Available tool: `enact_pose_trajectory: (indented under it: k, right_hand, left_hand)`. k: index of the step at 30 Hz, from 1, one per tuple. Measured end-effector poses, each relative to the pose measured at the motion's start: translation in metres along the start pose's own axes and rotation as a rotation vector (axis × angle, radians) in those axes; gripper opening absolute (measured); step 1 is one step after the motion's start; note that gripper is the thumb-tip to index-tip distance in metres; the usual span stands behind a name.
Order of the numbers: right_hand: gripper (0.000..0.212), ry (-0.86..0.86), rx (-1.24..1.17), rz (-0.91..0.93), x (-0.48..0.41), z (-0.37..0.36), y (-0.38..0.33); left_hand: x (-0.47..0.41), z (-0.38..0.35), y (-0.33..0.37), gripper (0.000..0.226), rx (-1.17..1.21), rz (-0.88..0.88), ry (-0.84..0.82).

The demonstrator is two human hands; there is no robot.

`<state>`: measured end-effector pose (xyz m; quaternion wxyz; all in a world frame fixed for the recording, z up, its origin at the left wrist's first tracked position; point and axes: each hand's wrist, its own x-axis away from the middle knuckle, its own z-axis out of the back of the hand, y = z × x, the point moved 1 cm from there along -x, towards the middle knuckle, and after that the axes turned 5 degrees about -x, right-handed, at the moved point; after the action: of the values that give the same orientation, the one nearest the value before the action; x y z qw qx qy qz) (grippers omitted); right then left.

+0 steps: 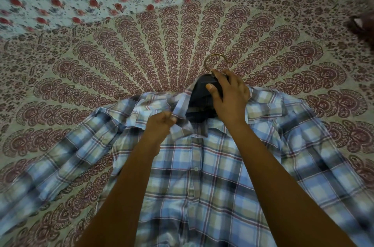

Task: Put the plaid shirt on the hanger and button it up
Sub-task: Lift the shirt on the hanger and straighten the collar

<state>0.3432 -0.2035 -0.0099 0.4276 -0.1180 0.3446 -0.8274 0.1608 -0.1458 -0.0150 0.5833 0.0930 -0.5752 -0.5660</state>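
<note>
Head view: plaid shirt (202, 186) flat on bedspread (182, 44), right hand (229, 96) gripping hanger (199, 90) neck, left hand (159, 123) pinching collar; risk: uneven tug likely slides shoulder off hanger arm

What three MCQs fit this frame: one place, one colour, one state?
1. Where is the hook of the hanger? A) beyond the collar of the plaid shirt B) under a sleeve C) at the hem
2. Hook colour? A) silver B) gold C) red
3. The left hand is: A) open, idle B) pinching the collar C) holding the hook
Answers: 1A, it pokes out past the collar over the bedsheet; 2B, it shines gold; 3B, its fingers pinch the collar edge while the right hand grips the hanger.
</note>
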Motion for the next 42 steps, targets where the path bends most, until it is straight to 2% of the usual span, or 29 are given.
enact_pose_trajectory:
  k: [2, 4, 6, 9, 10, 11, 12, 14, 16, 18, 20, 22, 24, 26, 29, 31, 33, 35, 36, 37, 39, 41, 42]
  right_hand:
    - [0.042, 0.002, 0.004, -0.011, -0.001, 0.0, 0.0]
    - [0.042, -0.002, -0.01, -0.022, -0.002, 0.0, -0.001]
    - [0.042, 0.003, -0.022, -0.024, -0.001, 0.001, -0.002]
    - [0.042, -0.015, -0.038, -0.036, -0.002, 0.002, -0.002]
    - [0.042, -0.017, -0.052, -0.036, -0.001, 0.002, -0.002]
    - [0.043, -0.017, -0.065, -0.03, -0.001, 0.002, -0.003]
    - [0.044, -0.016, -0.071, -0.02, 0.0, 0.003, -0.003]
    - [0.05, -0.039, -0.083, -0.005, 0.0, 0.003, -0.002]
    - [0.057, -0.052, -0.162, -0.003, 0.001, 0.005, 0.003]
    - [0.059, -0.021, -0.34, -0.061, 0.006, 0.008, 0.009]
    - [0.057, 0.016, -0.44, -0.14, 0.017, 0.013, 0.014]
    - [0.051, 0.096, -0.399, -0.154, 0.032, 0.015, 0.023]
    - [0.047, 0.177, -0.423, -0.193, 0.045, 0.012, 0.03]
    - [0.049, 0.178, -0.549, -0.338, 0.054, 0.01, 0.038]
    - [0.048, -0.054, -0.851, -0.627, 0.062, 0.013, 0.047]
    - [0.05, -0.152, -0.965, -0.777, 0.063, 0.013, 0.057]
    - [0.042, -0.151, -1.112, -0.788, 0.064, 0.015, 0.069]
    - [0.04, -0.122, -1.489, -0.782, 0.068, 0.014, 0.078]
    - [0.045, -0.129, -1.585, -0.778, 0.07, 0.015, 0.079]
    - [0.044, -0.172, -1.572, -0.779, 0.071, 0.014, 0.078]
    - [0.017, -0.218, -1.163, -0.752, 0.068, 0.01, 0.073]
    - [0.021, -0.08, -0.799, -0.661, 0.06, 0.006, 0.076]
    - [0.016, -0.03, -0.731, -0.604, 0.058, 0.008, 0.074]
  left_hand:
    - [0.005, -0.001, -0.006, 0.018, -0.092, 0.015, -0.081]
    - [0.01, -0.002, -0.007, 0.024, -0.071, 0.063, -0.09]
    - [0.014, -0.004, -0.004, 0.027, 0.127, 0.113, -0.074]
    - [0.015, -0.004, -0.005, 0.029, 0.633, 0.134, -0.158]
    - [0.015, -0.006, -0.007, 0.028, 0.697, 0.147, -0.167]
    - [0.015, -0.01, -0.011, 0.025, 0.633, 0.167, -0.146]
    - [0.016, -0.013, -0.013, 0.021, 0.458, 0.169, -0.106]
    - [0.017, -0.019, -0.019, 0.029, 0.12, 0.131, 0.083]
    - [0.018, -0.018, -0.014, 0.035, 0.026, 0.052, 0.354]
    - [0.015, -0.013, -0.001, 0.034, 0.009, -0.176, 0.476]
    - [0.007, -0.016, 0.015, 0.045, -0.052, -0.447, 0.362]
    - [-0.004, -0.022, 0.029, 0.058, -0.167, -0.567, 0.165]
    - [-0.019, -0.026, 0.037, 0.068, -0.304, -0.577, 0.061]
    - [-0.029, -0.031, 0.044, 0.072, -0.43, -0.593, 0.056]
    - [-0.035, -0.033, 0.051, 0.056, -0.426, -0.574, 0.087]
    - [-0.037, -0.033, 0.051, 0.045, -0.43, -0.55, 0.068]
    - [-0.039, -0.035, 0.049, 0.046, -0.418, -0.518, 0.044]
    - [-0.042, -0.037, 0.046, 0.047, -0.359, -0.468, 0.054]
    - [-0.043, -0.037, 0.045, 0.045, -0.332, -0.443, 0.065]
    - [-0.045, -0.038, 0.045, 0.044, -0.324, -0.428, 0.077]
    - [-0.049, -0.04, 0.045, 0.046, -0.345, -0.412, 0.092]
    - [-0.052, -0.041, 0.046, 0.041, -0.339, -0.394, 0.088]
    - [-0.052, -0.041, 0.046, 0.038, -0.325, -0.388, 0.079]
